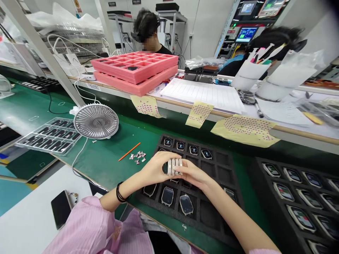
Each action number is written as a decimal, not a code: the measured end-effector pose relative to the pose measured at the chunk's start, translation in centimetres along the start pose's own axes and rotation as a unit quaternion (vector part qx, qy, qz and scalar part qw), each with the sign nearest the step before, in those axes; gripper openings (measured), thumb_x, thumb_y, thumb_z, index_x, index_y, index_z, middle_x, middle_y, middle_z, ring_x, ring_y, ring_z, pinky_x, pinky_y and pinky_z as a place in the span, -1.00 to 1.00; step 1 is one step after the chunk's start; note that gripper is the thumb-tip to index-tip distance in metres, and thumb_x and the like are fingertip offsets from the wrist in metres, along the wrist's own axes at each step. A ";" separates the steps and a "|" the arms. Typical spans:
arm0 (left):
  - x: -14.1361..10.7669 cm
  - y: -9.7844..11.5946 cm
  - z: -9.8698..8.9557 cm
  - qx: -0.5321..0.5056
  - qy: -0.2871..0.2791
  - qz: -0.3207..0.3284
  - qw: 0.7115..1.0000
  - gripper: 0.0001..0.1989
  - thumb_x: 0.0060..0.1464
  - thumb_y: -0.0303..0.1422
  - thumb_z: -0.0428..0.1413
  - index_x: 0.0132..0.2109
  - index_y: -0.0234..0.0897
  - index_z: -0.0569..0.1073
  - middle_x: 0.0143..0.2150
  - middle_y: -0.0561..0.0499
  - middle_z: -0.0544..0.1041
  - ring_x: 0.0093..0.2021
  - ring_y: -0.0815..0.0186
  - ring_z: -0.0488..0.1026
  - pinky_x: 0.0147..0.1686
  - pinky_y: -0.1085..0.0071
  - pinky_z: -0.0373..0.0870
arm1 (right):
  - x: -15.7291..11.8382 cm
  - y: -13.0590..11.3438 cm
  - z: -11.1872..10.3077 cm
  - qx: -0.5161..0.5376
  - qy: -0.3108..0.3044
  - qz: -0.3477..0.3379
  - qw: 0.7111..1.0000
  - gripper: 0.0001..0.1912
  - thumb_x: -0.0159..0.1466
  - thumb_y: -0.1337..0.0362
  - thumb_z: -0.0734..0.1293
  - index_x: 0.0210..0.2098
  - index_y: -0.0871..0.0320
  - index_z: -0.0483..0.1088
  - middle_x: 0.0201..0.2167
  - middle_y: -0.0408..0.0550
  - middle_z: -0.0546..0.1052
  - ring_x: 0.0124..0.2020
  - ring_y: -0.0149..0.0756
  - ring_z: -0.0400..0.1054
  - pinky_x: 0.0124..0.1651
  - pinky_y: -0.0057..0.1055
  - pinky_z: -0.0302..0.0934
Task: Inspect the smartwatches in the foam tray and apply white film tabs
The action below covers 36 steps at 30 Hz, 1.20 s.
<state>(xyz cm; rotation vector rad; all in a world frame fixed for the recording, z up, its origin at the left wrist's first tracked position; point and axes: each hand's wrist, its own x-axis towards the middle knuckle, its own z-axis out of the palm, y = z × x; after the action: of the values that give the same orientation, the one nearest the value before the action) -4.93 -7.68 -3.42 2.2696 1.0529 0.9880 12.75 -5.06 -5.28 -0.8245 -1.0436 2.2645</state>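
Between both hands is a stack of several smartwatch bodies (173, 166) with silver-white edges. My left hand (158, 165) curls round the stack from the left, thumb and fingers closed on it. From the right, the fingers of my right hand (194, 173) press against the same watches. Directly below lies a black foam tray (169, 209) with square pockets. Smartwatches with lit faces (194, 150) sit in its far row, and watches with dark screens (167, 196) lie in the near row. My hands and forearms hide part of the tray's middle.
Right of the tray, another black foam tray (267, 197) holds more watches. To the left are an orange stick (129, 151), small metallic pieces (138, 156), a white fan (96, 121) and a clear tray (50, 135). Red foam trays (137, 72) sit on the shelf; two people work beyond.
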 end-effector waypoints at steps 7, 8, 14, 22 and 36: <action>0.2 -0.5 0.1 -0.028 -0.046 0.009 0.998 -0.58 0.04 -0.45 0.17 0.08 -0.24 0.38 0.07 -0.10 0.53 0.08 0.18 0.45 0.10 0.26 0.31 | -0.2 0.0 -0.3 -0.023 0.026 -0.035 0.999 -0.57 -0.20 0.30 0.62 -0.32 0.16 0.54 -0.35 -0.11 0.58 -0.33 -0.36 0.44 -0.23 -0.45 0.30; 0.3 -0.5 0.1 -0.029 -0.046 0.010 0.998 -0.58 0.04 -0.45 0.17 0.08 -0.25 0.39 0.07 -0.10 0.53 0.07 0.18 0.46 0.09 0.26 0.31 | -0.2 0.0 -0.3 -0.028 0.030 -0.040 0.998 -0.58 -0.20 0.30 0.62 -0.33 0.16 0.54 -0.36 -0.12 0.57 -0.34 -0.35 0.43 -0.23 -0.44 0.30; 0.5 -0.8 0.3 -0.017 -0.050 0.035 0.998 -0.58 0.04 -0.47 0.15 0.09 -0.26 0.39 0.07 -0.12 0.53 0.06 0.16 0.46 0.10 0.25 0.30 | 0.2 0.6 -0.1 -0.042 0.068 -0.075 0.994 -0.61 -0.21 0.29 0.62 -0.39 0.15 0.52 -0.45 -0.16 0.53 -0.39 -0.33 0.39 -0.29 -0.41 0.27; 0.2 -1.5 -0.6 -0.060 -0.058 0.052 0.995 -0.42 0.01 -0.31 0.29 0.18 -0.21 0.35 0.17 -0.14 0.46 0.19 0.11 0.37 0.18 0.22 0.28 | 0.4 0.7 0.0 -0.044 0.082 -0.078 0.993 -0.70 -0.21 0.26 0.60 -0.47 0.16 0.55 -0.49 -0.13 0.58 -0.44 -0.30 0.44 -0.31 -0.39 0.30; -1.0 -3.9 1.1 -0.504 0.060 -0.365 0.781 -0.52 0.08 -0.25 0.13 0.15 -0.22 0.31 -0.42 0.13 0.21 -0.48 0.42 0.24 -0.60 0.54 0.21 | 1.1 0.8 -1.2 -0.043 0.146 -0.106 0.983 -0.53 -0.18 0.14 0.62 -0.29 0.14 0.57 -0.31 0.01 0.66 -0.20 0.00 0.56 0.09 0.00 0.31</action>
<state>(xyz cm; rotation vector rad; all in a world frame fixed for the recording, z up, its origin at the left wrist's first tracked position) -6.37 -6.16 -7.06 0.8214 0.9614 0.9793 12.70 -4.22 -6.86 -0.9968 -1.0420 1.8661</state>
